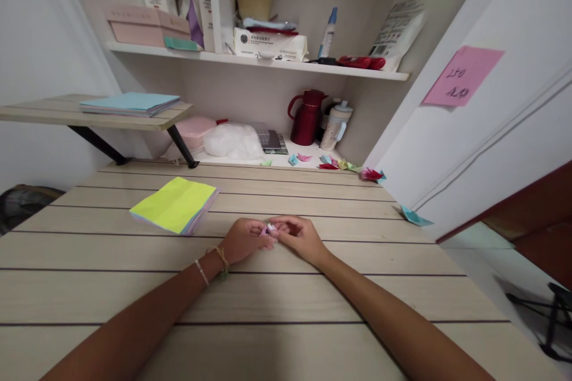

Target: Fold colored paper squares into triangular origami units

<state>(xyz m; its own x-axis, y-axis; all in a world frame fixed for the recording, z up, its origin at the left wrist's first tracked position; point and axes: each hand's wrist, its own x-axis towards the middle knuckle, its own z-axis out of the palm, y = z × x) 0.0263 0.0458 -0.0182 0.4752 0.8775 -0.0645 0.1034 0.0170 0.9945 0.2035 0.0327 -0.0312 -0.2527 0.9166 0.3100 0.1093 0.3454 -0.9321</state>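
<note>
- pale plank desk (268, 333) with dark seams fills the near and middle scene.
- white shelf unit (357, 71) spans the far side; white panel (429, 155) at right carries a pink note (465, 76).
- far left: raised shelf (44, 110) on black legs, blue-topped paper stack (129, 102) on it.
- lower far bay: white plastic bag (235, 141) on the left, dark red jug (308, 119) and pale bottle (336, 128) on the right.
- left hand (243, 241) and right hand (299, 238) meet mid-desk, fingers curled, thumbs and fingertips nearly together, both pinching.
- grip is on small pink-and-white paper (268, 231), between both hands' fingertips. fold detail hidden by fingers.
- edges: planks run from right hand out to the right desk edge, and toward near side between forearms.
- yellow-topped paper stack (176, 205) far-left of left hand, apart from it.
- colored folded papers (372, 174) along far edge, mostly right; blue folded piece (415, 216) at right edge.
</note>
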